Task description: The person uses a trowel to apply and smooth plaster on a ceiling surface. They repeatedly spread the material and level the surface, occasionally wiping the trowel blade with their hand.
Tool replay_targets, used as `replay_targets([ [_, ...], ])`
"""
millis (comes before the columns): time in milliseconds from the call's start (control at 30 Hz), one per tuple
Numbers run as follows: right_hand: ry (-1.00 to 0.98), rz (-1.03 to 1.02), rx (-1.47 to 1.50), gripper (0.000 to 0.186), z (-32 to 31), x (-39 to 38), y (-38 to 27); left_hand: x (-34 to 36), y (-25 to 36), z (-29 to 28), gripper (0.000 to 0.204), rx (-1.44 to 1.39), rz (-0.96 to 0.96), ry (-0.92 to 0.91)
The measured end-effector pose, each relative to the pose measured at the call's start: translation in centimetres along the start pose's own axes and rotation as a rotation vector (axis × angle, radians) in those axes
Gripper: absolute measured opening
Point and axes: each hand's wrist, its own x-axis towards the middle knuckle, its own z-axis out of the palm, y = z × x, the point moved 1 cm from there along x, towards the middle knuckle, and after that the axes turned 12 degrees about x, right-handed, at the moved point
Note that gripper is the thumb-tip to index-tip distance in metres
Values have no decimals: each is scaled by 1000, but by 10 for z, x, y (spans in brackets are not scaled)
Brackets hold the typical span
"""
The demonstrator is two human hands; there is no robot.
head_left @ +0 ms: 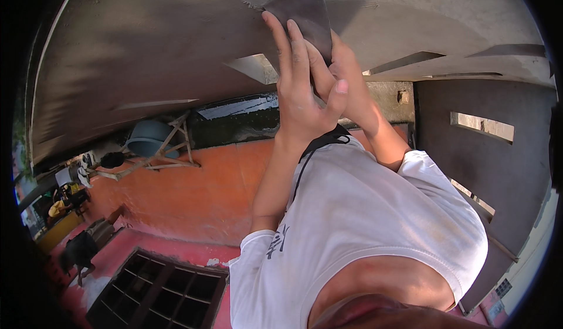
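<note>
Both my arms are raised toward a grey plastered wall [176, 41]. A dark grey, slightly curved sheet, like sandpaper, [305, 12] lies against or just in front of this surface; which, I cannot tell. My left hand [305, 94] lies over its lower left part, fingers stretched upward and spread, thumb out to the right. Partly behind it, my right hand [347, 65] closes on the sheet's lower right edge. Most of the right hand's fingers are hidden by the left hand and the sheet.
Left of me, a blue-grey basin [146, 138] rests by a wooden trestle [170, 150] near an orange floor area [205, 182]. A person in dark clothes [82, 250] is at the far left. A barred window [158, 294] sits lower left; slots [482, 127] pierce the grey wall at right.
</note>
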Motion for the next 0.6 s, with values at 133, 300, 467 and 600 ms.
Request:
replay_targets([
  [133,-100,-18,51,36,5,7,-30,5,-5,-7,91,18,5,54],
  [300,-26,-11,131,31,9,3,-12,5,3,-12,86,-35,-69,-38],
  [467,72,-74,108,28,24,1,3,8,-5,-19,84,-29,-59,-16],
  [600,144,-55,195,27,28,-2,11,3,-1,-15,86,-62,-115,-91],
])
